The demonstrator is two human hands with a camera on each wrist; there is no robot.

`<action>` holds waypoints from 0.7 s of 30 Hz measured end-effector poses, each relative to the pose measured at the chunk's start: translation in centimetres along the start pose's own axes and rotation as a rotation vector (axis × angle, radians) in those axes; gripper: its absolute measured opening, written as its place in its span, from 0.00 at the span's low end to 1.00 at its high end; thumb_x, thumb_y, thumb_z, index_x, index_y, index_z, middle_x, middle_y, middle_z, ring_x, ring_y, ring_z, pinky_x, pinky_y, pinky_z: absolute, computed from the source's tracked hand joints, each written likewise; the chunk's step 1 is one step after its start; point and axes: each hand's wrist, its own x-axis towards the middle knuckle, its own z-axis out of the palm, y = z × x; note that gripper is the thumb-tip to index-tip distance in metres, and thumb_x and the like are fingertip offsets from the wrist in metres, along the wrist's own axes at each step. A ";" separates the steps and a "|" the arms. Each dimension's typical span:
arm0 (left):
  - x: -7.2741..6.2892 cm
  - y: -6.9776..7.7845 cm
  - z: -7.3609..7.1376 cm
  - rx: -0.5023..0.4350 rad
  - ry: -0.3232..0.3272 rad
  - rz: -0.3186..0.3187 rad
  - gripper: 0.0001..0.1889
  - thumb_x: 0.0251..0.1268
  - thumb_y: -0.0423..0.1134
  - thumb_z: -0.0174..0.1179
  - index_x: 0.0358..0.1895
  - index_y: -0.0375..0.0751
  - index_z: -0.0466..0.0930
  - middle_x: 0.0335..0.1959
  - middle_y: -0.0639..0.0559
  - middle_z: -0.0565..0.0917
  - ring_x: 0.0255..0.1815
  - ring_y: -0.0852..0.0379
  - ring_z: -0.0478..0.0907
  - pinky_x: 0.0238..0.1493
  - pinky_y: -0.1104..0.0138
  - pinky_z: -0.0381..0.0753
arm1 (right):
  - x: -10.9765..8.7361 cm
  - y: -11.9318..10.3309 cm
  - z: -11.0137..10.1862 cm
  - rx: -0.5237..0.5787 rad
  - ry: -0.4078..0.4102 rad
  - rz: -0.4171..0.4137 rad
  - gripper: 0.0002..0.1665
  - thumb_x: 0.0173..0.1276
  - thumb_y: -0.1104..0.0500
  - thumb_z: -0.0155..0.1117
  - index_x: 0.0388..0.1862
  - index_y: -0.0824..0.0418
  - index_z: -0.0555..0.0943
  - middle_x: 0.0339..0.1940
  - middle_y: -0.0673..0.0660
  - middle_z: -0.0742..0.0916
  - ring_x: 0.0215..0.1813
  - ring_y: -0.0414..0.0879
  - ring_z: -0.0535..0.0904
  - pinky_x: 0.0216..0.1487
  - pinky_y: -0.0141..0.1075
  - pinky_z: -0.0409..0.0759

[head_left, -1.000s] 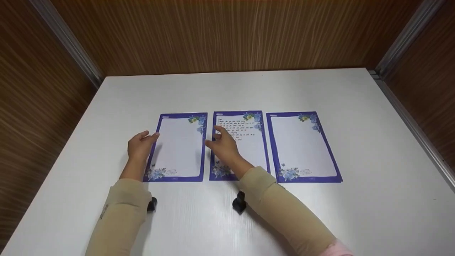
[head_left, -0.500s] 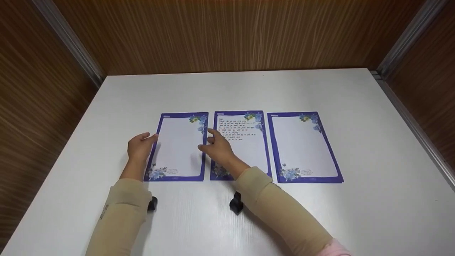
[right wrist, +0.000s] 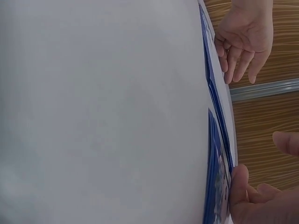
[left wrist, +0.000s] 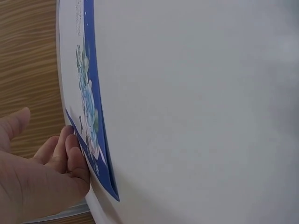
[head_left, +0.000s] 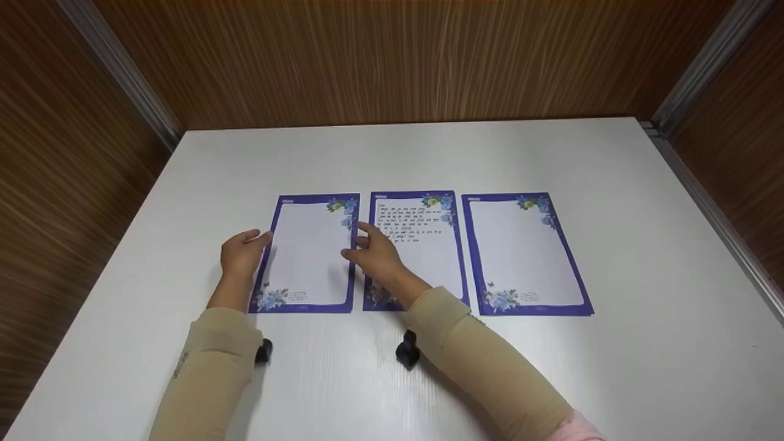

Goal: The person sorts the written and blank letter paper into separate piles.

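Brown wood-grain panels (head_left: 392, 61) at the back, smooth white bench (head_left: 643, 257) in front; I'm checking this over the remote feed. Main item: rectangular white paper sheet with a purple border and blue flowers (head_left: 309, 257), leftmost of three in a row, flat on the bench. Long axis runs near to far. More than one purple edge layer seems to show at its near corner in the left wrist view, so I'd log it as a stack; can't count it.

Key relation, in my judgement: the two hands bracket that leftmost sheet across its short dimension. Person's bare left hand (head_left: 241, 257) is on its left long edge, fingertips touching about halfway along, fingers relaxed, thumb apart, no grip that I can see. Person's bare right hand (head_left: 378, 254) is at its right long edge, spread fairly wide, thumb and index apart, nothing pinched. From the head view its thumb overlaps the purple border; can't tell if it presses or hovers. Neither hand is clearly nearer; leftmost sheet lies right of the left hand, left of the right hand.

Right hand and wrist also cover the left part of the middle purple-bordered sheet with lines of dark writing (head_left: 422, 269), just beside. Rightmost purple-bordered sheet with a plain white centre (head_left: 527, 251) is well apart from both hands, long axis tilting slightly, near end further right.
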 end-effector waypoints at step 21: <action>0.3 -0.1 0.1 -0.074 -0.022 -0.022 0.27 0.70 0.41 0.53 0.68 0.32 0.63 0.66 0.35 0.68 0.66 0.42 0.64 0.66 0.57 0.64 | 0.1 0.1 0.0 0.072 0.020 -0.002 0.42 0.63 0.59 0.66 0.74 0.56 0.59 0.65 0.62 0.73 0.62 0.55 0.74 0.56 0.42 0.77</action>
